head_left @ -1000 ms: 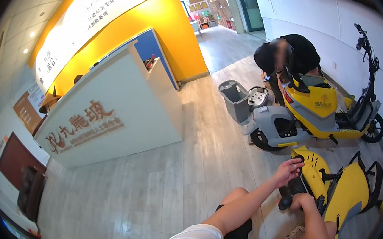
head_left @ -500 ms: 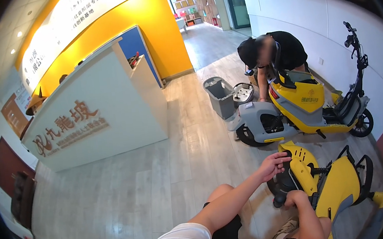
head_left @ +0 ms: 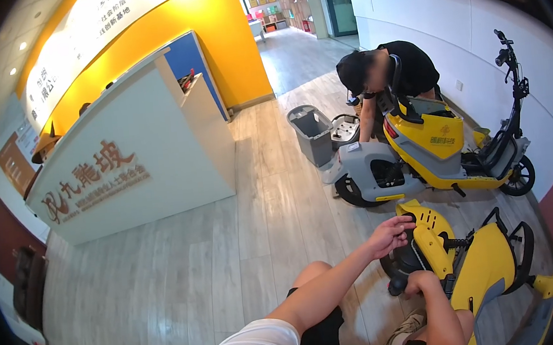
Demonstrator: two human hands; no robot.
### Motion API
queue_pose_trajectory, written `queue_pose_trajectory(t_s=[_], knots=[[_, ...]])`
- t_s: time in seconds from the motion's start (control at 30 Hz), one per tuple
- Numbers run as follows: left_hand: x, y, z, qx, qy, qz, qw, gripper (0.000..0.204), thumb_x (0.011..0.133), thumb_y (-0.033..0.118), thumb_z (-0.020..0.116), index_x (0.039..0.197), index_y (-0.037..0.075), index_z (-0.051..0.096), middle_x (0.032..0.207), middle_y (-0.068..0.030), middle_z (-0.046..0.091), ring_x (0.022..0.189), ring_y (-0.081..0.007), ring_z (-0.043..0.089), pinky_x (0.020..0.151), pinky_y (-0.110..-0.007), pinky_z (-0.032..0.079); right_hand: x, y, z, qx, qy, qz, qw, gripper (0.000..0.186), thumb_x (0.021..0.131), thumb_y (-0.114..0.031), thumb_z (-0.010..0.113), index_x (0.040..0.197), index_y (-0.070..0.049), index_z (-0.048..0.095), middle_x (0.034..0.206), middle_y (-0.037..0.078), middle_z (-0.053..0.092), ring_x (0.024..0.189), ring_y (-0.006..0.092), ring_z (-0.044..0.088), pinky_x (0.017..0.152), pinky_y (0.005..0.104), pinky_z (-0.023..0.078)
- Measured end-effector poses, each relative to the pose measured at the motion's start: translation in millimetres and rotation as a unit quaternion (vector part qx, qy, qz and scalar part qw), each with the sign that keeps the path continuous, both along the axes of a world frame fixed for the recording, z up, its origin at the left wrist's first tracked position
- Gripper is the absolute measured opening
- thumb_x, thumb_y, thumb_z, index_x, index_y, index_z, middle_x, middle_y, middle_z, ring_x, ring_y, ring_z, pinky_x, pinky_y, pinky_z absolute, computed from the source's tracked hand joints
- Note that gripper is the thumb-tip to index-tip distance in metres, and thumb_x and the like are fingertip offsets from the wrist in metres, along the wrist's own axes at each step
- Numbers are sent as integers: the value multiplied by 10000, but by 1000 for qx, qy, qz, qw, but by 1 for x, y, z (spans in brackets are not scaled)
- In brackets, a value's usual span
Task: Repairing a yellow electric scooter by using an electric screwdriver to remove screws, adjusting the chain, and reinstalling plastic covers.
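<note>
My left hand (head_left: pixel 392 234) reaches to the yellow slotted piece (head_left: pixel 434 217) of a scooter lying on the floor, its fingers loosely extended against or beside the black wheel area (head_left: pixel 398 257). Lower and to the right, my right hand (head_left: pixel 421 281) is closed beside a black knob (head_left: pixel 397 285); what its fingers hold is hidden. The scooter's yellow-and-grey body (head_left: pixel 488 258) stretches to the right, with a black spring (head_left: pixel 458 243) near the slotted piece.
Another person in black (head_left: pixel 405 60) bends over an upright yellow-and-grey scooter (head_left: pixel 433 137), one arm reaching down. Beside them stand a grey bin (head_left: pixel 310 139) and a small open container (head_left: pixel 345 126). A white counter (head_left: pixel 193 134) is at left; a wall (head_left: pixel 468 14) bounds the right.
The whole view has shifted, so the scene sits farther left and higher. The other person's arm has come down beside the upright scooter's rear. My hands keep much the same places on the lying scooter.
</note>
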State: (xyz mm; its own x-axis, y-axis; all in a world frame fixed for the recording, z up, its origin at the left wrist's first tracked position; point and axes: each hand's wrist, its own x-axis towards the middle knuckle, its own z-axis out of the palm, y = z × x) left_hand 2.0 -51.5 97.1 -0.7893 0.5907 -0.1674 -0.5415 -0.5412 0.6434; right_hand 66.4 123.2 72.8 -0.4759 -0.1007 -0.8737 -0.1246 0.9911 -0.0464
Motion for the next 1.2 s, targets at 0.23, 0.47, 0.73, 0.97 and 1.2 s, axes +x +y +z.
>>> queue_pose_trajectory(t_s=[0.23,0.47,0.73,0.97,1.2], knots=[[0,0,2,-8,18,11,1000,335,964,22,415,1297,57,426,1198,-67,526,773,-90,525,757,-268,492,2,-3,7,24,8,-24,999,498,629,-335,784,995,-14,680,966,111,676,852,235,646,775,338,505],[-5,8,-9,-7,50,11,999,353,940,-13,444,1284,66,433,1217,-74,527,854,-111,562,782,-270,505,0,5,1,23,-3,-22,999,476,612,-330,782,986,-48,699,1009,118,687,951,242,656,839,332,498],[-2,5,-1,-16,52,2,999,400,903,-67,463,1278,70,430,1246,-88,513,978,-150,580,830,-277,504,2,2,10,15,10,-5,1000,465,634,-318,773,1007,-52,693,1022,114,683,947,249,653,833,352,496],[4,0,1,-39,54,-14,998,429,861,-134,432,1240,65,451,1234,-103,511,999,-175,580,850,-308,494,14,-9,31,6,10,-2,1000,493,646,-308,779,1004,15,676,975,124,686,842,251,668,757,362,523],[8,-6,2,-12,41,-35,998,440,792,-174,399,1148,71,485,1218,-104,525,1042,-196,574,874,-321,487,18,-7,20,2,27,-9,1000,484,639,-312,788,979,14,676,919,119,682,760,245,658,708,358,524]])
